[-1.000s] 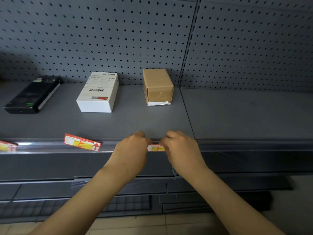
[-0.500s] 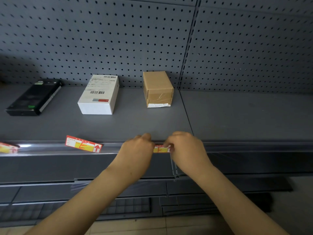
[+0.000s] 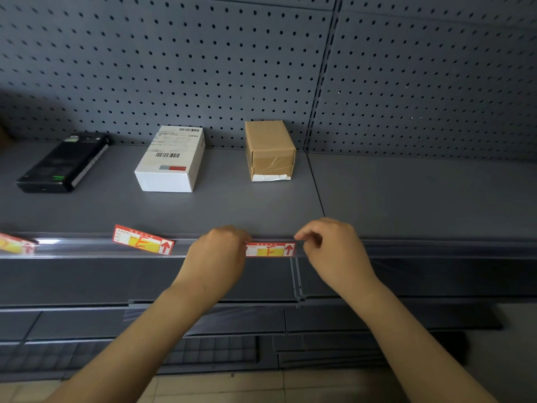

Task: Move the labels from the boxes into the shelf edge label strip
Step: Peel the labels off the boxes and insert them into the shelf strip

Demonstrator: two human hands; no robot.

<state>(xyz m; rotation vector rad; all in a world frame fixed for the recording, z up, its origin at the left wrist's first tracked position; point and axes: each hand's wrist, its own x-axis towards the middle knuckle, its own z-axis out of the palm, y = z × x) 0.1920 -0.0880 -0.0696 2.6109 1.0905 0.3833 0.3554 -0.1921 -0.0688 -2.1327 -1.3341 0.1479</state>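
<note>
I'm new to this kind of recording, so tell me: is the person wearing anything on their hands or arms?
No. The left hand and right hand are bare: no gloves, rings, watch or bands show. Both forearms are bare to the bottom of the picture, with no sleeve in view.

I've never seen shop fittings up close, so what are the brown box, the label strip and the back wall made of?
The brown box looks like cardboard: matte tan, with shiny tape creases. The label strip seems clear glossy plastic, since it glints and the labels show through it. The back wall is probably painted metal: flat grey with regular punched holes.

grey pegboard, tiled floor
</note>
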